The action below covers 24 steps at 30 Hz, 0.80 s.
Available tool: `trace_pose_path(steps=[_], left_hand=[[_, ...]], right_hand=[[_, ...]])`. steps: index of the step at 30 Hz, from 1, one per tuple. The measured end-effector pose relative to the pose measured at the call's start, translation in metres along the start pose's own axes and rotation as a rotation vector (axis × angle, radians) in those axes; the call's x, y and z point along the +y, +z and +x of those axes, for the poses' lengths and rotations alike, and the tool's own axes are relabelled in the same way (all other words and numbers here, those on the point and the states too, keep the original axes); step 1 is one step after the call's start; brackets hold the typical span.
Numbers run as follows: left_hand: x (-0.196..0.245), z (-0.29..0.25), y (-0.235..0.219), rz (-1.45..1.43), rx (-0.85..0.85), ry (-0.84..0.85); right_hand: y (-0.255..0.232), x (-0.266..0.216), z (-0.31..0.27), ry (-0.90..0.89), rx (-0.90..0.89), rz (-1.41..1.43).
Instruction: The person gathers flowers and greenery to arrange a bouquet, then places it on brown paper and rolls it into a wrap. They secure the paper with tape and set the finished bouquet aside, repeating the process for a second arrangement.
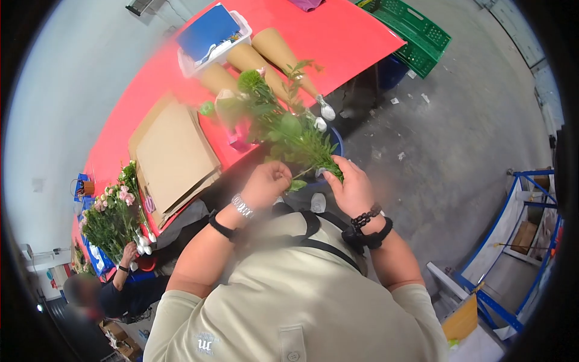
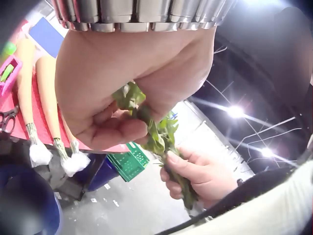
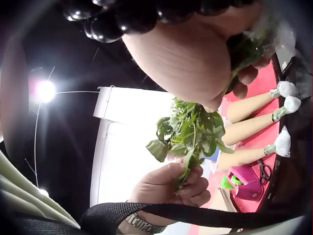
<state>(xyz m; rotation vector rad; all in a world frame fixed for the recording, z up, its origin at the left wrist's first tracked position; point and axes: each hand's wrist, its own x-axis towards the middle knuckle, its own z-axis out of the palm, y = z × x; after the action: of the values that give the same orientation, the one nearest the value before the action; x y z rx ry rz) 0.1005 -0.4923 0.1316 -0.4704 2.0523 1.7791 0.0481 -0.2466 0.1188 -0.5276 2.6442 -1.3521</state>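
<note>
A leafy green bouquet (image 1: 289, 127) with a green bloom at its top is held above the floor by the table's edge. The right hand (image 1: 351, 184) grips its stems near the lower end; in the left wrist view the right hand (image 2: 203, 178) has its fingers wrapped round them. Beside it, the left hand (image 1: 267, 184) pinches a leafy sprig between thumb and curled fingers. The right wrist view shows the left hand (image 3: 168, 188) holding that sprig's end below the leaves (image 3: 190, 129). Part of the stems is hidden behind the right palm.
Paper-wrapped bunches (image 1: 277, 51) with white-covered ends lie on the red table (image 1: 344, 36), near a white bin (image 1: 246, 27) and stacked brown paper (image 1: 175, 157). A blue bucket (image 1: 338, 145) stands below. Another person (image 1: 136, 295) handles flowers (image 1: 111, 226) at left. Scissors (image 2: 9, 119) lie beside a pink holder.
</note>
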Motion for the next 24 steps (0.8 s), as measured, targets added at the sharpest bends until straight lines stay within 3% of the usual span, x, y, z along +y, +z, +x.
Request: trace_pose_path(steps=[6,10,11,17,20,24], left_hand=[[0.024,-0.019,0.028,-0.002,-0.096,0.108],[0.042,-0.030,0.038,0.340,-0.137,0.141],[0.044,-0.032,0.041,0.416,-0.100,0.220],[0.052,-0.038,0.035,0.490,-0.126,0.235],[0.037,-0.037,0.036,0.498,-0.179,0.336],[0.054,-0.042,0.037,0.456,-0.225,0.256]], right_hand=[[0.004,0.004,0.001,0.045,0.048,-0.034],[0.014,0.009,0.001,0.041,0.063,0.010],[0.015,0.009,0.001,0.039,0.058,0.016],[0.013,0.006,0.000,0.030,0.025,0.072],[0.013,0.004,0.001,0.026,0.006,0.150],[0.015,0.004,0.000,0.015,0.013,0.193]])
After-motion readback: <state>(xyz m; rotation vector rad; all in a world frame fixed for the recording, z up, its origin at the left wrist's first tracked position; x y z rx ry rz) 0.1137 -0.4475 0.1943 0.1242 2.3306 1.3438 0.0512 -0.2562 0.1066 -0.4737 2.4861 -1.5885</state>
